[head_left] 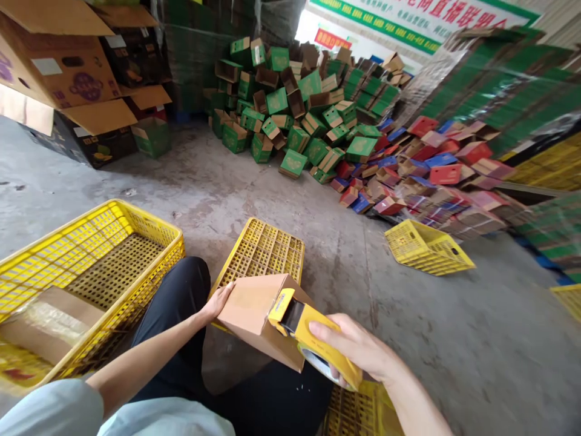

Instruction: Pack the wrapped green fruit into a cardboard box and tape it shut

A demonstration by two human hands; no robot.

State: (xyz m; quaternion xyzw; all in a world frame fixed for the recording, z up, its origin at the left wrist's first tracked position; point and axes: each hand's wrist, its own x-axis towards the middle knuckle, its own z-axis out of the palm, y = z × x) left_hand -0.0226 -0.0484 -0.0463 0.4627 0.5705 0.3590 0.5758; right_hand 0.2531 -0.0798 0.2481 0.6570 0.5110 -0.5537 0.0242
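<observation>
A plain brown cardboard box [254, 298] is tilted in front of me, partly over an upturned yellow crate [267, 245]. At the box's left end my left hand [219, 303] grips its edge, with part of the fingers hidden. My right hand [351, 339] is wrapped round a yellow tape dispenser [313, 327] that carries a roll of tape. The dispenser's front end lies against the right end of the box. Whether tape is stuck to the box there, I cannot tell.
To my left stands a large yellow crate [178, 245] with a taped cardboard box [49, 324] inside. Another yellow crate [426, 251] lies to the right. Green boxes [293, 162] and red boxes [447, 174] are heaped behind. Big cartons [91, 79] are stacked at back left.
</observation>
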